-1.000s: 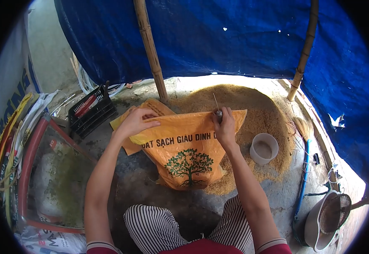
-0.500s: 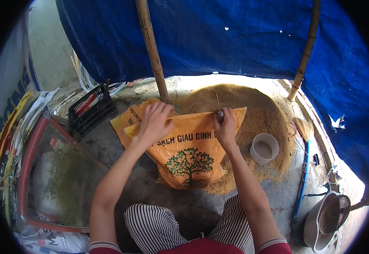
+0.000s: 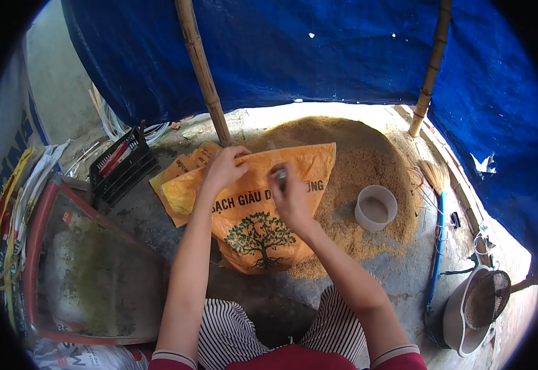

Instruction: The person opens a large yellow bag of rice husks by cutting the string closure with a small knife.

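Observation:
An orange sack (image 3: 244, 233) with dark lettering and a green tree print stands in front of me, its top edge pulled upward. My left hand (image 3: 227, 168) grips that edge left of the middle, fingers and thumb bent around it. In front of the printed side, my right hand (image 3: 292, 200) is closed around the dark handle (image 3: 279, 176) of a tool with a thin metal shaft. The shaft is blurred and mostly hidden now. Another orange sack (image 3: 179, 165) shows behind the left part of the first.
Grain (image 3: 367, 148) lies heaped behind the sack, with a white tub (image 3: 375, 208) standing in it. A black crate (image 3: 124, 166) is at left, a blue-handled broom (image 3: 439, 246) at right. Bamboo poles (image 3: 202, 68) stand before a blue tarp (image 3: 318, 55).
My right hand has moved left with the tool, from the sack's right corner toward its middle. My left hand has come onto the top edge. The whole view has shifted slightly.

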The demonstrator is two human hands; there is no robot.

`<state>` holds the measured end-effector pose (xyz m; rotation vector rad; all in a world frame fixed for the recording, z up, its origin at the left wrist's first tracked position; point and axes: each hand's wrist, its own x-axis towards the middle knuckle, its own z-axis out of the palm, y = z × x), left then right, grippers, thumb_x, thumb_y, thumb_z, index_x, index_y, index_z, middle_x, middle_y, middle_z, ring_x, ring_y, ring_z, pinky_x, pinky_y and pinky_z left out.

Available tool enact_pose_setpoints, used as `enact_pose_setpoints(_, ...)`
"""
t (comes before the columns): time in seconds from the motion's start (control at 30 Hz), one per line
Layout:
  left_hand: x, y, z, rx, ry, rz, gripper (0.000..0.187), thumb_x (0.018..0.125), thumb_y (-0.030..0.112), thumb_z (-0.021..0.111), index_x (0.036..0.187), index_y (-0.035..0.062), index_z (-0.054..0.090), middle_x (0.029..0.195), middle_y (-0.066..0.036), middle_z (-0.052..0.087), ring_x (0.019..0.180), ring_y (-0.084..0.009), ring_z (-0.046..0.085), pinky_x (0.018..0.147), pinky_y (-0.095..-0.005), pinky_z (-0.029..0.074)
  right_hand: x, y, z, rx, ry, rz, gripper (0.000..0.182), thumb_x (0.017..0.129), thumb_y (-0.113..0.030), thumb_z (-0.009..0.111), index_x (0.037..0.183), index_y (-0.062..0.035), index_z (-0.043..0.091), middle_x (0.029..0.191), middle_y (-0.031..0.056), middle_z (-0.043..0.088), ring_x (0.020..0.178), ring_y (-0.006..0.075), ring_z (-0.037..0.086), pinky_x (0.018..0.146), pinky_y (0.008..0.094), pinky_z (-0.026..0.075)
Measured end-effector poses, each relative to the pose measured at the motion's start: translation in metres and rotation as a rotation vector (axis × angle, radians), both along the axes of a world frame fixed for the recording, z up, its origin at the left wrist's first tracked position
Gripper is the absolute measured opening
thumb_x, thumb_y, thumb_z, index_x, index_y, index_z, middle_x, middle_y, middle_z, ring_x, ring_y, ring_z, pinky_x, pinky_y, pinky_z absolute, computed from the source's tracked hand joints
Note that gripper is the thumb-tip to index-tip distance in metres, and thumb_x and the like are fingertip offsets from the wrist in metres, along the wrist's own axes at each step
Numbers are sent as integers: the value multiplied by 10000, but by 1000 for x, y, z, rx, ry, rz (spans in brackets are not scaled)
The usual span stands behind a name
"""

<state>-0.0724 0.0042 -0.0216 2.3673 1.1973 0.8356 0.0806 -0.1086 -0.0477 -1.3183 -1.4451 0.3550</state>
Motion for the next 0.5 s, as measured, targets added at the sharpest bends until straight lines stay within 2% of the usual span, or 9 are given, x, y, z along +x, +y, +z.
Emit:
enact_pose_setpoints(0.03,3,-2,3,3,-2,8,272,741,219,684,948,44,655,897,-140,663,835,-298,630,740,-364,472,-9,-4,-5,-158,108,161,222,878,-175,572,967,-16,445,773,126,515,526,236,527,499,350,447)
enact_pose_setpoints(0.07,6,-2,6,9,-4,14,281,740,246,692,935,47,661,886,-138,667,834,-294,633,745,-363,472,-15,-6,-8,-161,114,157,222,878,-175,572,967,-16,445,773,126,515,526,236,527,499,350,447)
enact_pose_setpoints(0.13,6,4,7,-5,17,21,281,741,265,694,917,48,664,867,-138,667,836,-297,631,748,-368,470,-24,-12,-5,-656,708,372,261,913,-245,540,1043,-43,439,658,57,466,480,132,456,406,295,395)
enact_pose_setpoints(0.17,7,6,7,-15,31,36,283,742,283,695,899,50,667,849,-137,666,838,-299,629,751,-373,468,-25,-12,5,-699,908,387,245,932,-240,488,1066,-48,414,656,30,431,469,105,429,365,265,362)
enact_pose_setpoints(0.27,8,6,7,1,78,73,272,747,285,685,884,51,666,833,-139,663,839,-306,623,749,-387,464,-13,-13,15,-765,1013,465,234,937,-230,451,1064,-36,416,657,25,428,456,99,408,362,255,357)
enact_pose_setpoints(0.3,8,6,8,1,78,73,272,747,285,685,884,51,666,833,-139,663,839,-306,623,749,-387,464,-12,-13,16,-761,931,427,231,943,-234,429,1058,-33,424,651,16,418,442,88,380,349,240,329)
enact_pose_setpoints(0.5,8,8,8,25,87,6,253,754,268,657,869,43,660,806,-161,642,786,-315,607,713,-393,455,-5,-6,6,-751,930,445,247,942,-247,428,1038,-20,445,631,5,400,436,78,363,339,230,288)
